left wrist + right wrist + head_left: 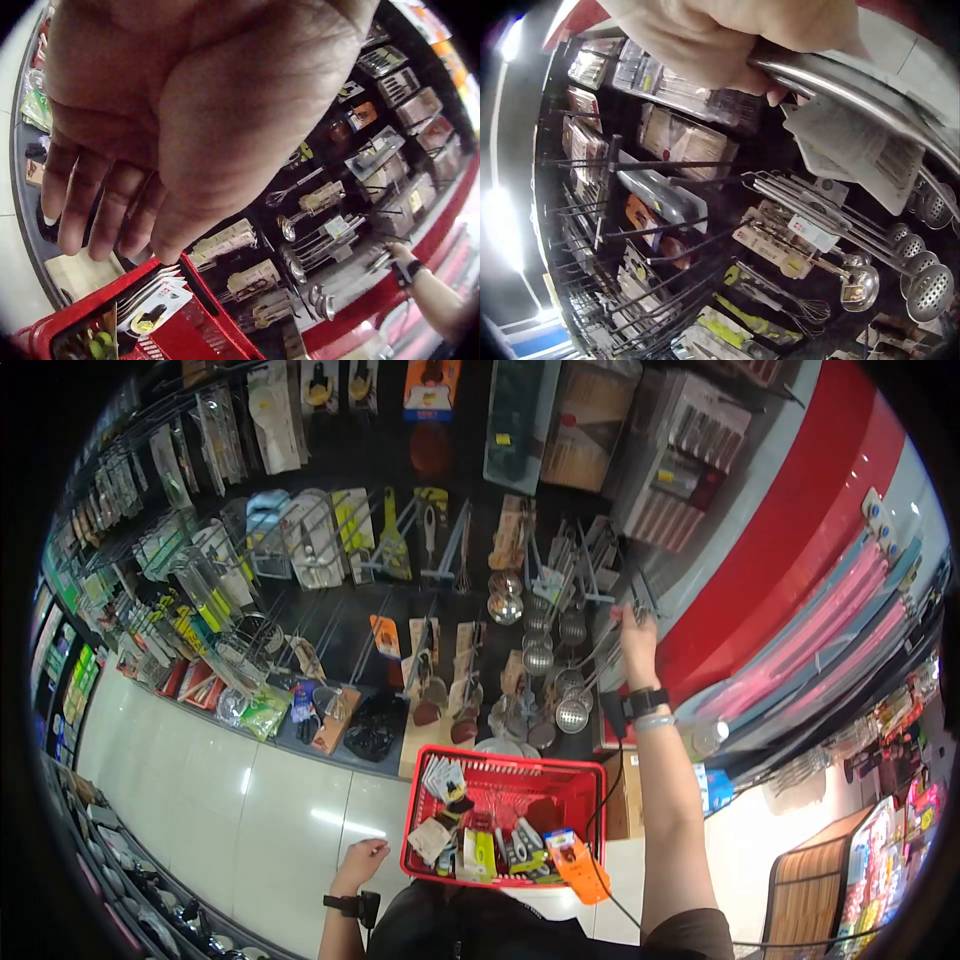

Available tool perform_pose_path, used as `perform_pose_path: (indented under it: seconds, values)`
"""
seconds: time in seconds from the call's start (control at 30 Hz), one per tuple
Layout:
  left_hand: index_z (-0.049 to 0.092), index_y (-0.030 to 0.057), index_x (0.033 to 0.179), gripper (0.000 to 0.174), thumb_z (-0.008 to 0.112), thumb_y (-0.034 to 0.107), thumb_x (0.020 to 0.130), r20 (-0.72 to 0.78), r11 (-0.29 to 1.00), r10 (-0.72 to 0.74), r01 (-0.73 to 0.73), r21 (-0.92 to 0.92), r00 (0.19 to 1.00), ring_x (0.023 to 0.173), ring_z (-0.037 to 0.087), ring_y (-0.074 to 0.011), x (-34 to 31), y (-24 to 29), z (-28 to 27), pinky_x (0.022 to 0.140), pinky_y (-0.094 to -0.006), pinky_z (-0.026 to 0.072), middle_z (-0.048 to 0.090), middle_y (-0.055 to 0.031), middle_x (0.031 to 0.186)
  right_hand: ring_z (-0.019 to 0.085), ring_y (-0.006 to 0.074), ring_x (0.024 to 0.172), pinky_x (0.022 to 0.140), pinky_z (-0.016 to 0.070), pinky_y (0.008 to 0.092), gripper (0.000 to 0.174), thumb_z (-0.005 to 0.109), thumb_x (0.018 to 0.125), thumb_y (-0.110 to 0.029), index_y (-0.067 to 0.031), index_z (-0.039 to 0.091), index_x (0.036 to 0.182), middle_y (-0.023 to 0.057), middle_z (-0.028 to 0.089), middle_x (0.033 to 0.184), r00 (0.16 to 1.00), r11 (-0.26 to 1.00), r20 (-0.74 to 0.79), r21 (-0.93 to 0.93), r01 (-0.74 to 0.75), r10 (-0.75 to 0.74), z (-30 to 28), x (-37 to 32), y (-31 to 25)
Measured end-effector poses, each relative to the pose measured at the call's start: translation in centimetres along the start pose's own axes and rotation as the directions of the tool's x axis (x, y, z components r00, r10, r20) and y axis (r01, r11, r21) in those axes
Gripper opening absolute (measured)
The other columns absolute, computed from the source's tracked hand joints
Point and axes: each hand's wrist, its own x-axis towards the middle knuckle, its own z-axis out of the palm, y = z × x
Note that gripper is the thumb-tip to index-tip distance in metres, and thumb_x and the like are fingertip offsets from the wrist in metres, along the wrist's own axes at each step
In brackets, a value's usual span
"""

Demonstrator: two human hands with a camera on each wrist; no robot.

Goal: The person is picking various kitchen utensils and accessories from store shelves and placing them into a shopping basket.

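- Steel handle (855, 86) is in R hand (637, 632), fingers curled tight round it, up at the wall rack's hooks, right of the hanging ladles (505, 607).
- Can't tell which utensil head it belongs to: handle runs out of the R wrist view. Card tag (855, 150) hangs just under it.
- Perforated skimmers (572, 714) hang below the hand, heads overlapping.
- L hand (362, 858) sits low, left of red basket (497, 752) and apart from it. Fingers loose, near straight, holding nothing.
- L wrist view mostly blocked by the palm.
- Basket contents jumbled, pkg labels unreadable.
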Motion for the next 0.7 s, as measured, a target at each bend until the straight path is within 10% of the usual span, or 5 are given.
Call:
perform_pose_path:
  seconds: [0.47, 0.5, 0.7]
  values:
    - [0.064, 0.0038, 0.099, 0.025, 0.060, 0.022, 0.082, 0.063, 0.999, 0.028, -0.030, 0.042, 0.998, 0.075, 0.062, -0.0238, -0.1, 0.8, 0.0, 0.070, -0.0313, 0.0487, 0.066, -0.0142, 0.088, 0.053, 0.0112, 0.067, 0.056, 0.0465, 0.0272, 0.025, 0.050, 0.092, -0.026, -0.0027, 0.060, 0.090, 0.0060, 0.063, 0.084, 0.975, 0.996, 0.204, 0.025, -0.091, 0.084, -5.7, -8.9, -1.6]
    - [0.064, 0.0039, 0.099, 0.025, 0.060, 0.022, 0.082, 0.069, 0.998, 0.024, -0.028, 0.051, 0.997, 0.075, 0.062, -0.0240, 0.0, 0.8, -0.1, 0.070, -0.0314, 0.0488, 0.066, -0.0142, 0.088, 0.056, 0.0106, 0.078, 0.074, 0.0418, 0.0261, 0.023, 0.049, 0.092, -0.018, 0.0012, 0.061, 0.087, 0.0063, 0.065, 0.084, 0.971, 0.986, 0.189, 0.054, -0.160, 0.148, -6.0, -9.9, -1.0]
    - [0.064, 0.0037, 0.099, 0.026, 0.060, 0.022, 0.082, 0.064, 0.998, 0.007, -0.011, 0.054, 0.998, 0.075, 0.063, -0.0242, -0.2, 1.4, -0.4, 0.070, -0.0315, 0.0491, 0.065, -0.0144, 0.088, 0.056, 0.0112, 0.085, 0.079, 0.0418, 0.0267, 0.024, 0.050, 0.092, -0.023, -0.0006, 0.056, 0.098, 0.0056, 0.064, 0.091, 0.915, 0.914, 0.036, -0.077, -0.398, 0.401, -6.7, -15.3, 6.5]
